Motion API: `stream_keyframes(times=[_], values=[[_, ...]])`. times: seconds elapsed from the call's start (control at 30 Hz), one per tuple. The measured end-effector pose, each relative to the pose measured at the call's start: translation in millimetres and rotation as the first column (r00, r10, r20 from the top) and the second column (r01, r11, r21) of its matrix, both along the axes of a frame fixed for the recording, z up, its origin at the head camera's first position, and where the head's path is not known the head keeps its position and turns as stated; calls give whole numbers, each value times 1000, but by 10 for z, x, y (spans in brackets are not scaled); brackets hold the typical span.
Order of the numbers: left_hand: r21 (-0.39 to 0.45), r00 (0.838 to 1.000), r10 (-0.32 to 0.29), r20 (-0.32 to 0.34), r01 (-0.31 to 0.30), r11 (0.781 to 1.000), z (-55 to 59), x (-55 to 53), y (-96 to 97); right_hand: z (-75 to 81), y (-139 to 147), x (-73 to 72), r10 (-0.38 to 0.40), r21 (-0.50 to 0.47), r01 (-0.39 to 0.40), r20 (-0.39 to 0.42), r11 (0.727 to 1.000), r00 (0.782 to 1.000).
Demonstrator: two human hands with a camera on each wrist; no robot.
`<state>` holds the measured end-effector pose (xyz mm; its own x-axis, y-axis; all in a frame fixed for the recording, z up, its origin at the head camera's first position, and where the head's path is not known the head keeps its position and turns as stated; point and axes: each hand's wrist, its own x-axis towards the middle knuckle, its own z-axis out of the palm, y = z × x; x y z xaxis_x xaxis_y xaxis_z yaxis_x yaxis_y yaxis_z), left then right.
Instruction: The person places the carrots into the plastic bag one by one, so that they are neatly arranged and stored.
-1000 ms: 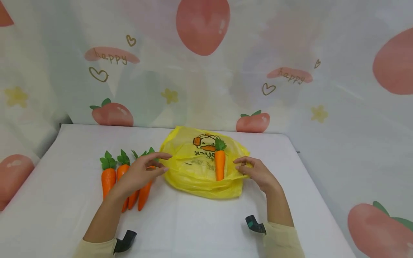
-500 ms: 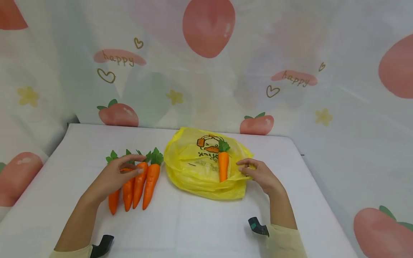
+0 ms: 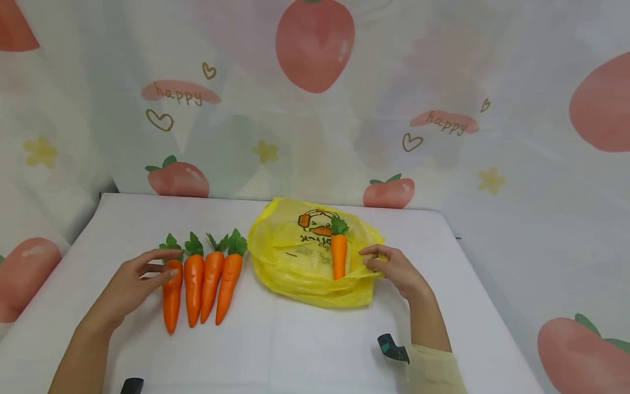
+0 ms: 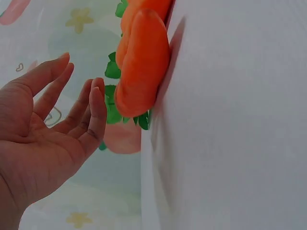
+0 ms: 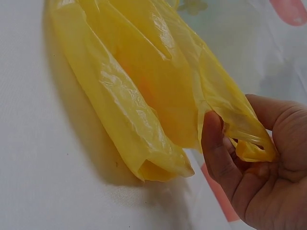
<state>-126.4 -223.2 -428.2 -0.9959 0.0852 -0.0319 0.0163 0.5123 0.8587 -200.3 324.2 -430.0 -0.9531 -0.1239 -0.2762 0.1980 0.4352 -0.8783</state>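
1. Yellow bag (image 3: 295, 282) lies slack on the desk (image 3: 315, 350); my right fingers (image 5: 218, 151) pinch its edge, presumably because such thin film would sag shut
2. Single carrot (image 3: 339, 257) over the bag's duck print, leaves away from me; inside or merely on top, can't tell
3. Four carrots (image 3: 194, 290) left of the bag, leafy ends all facing away, probably lined up for easy picking
4. My left fingers (image 4: 97, 108) parted, holding nothing, beside the leftmost carrot (image 3: 171, 301)
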Motion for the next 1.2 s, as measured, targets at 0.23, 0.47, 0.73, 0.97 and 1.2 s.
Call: stream_keyframes(times=[0.23, 0.47, 0.73, 0.97, 1.2], values=[[-37, 999, 36, 36, -35, 999, -41, 34, -82, -19, -19, -6, -10, 13, 10, 0, 1000, 1000], [-24, 997, 40, 61, -39, 999, -56, 40, -103, -7, -12, 13, -11, 16, 11, -5, 1000, 1000], [-27, 993, 37, 116, -34, 999, -104, 48, -154, 9, -21, 14, -3, 14, 3, -9, 1000, 1000], [-31, 984, 19, 177, -14, 999, -205, 6, -197, 18, -21, 18, -1, 24, 1, -7, 1000, 1000], [-42, 988, 3, 154, 4, 999, -213, 25, -198, 8, -32, 5, 11, 18, -11, -6, 1000, 1000]])
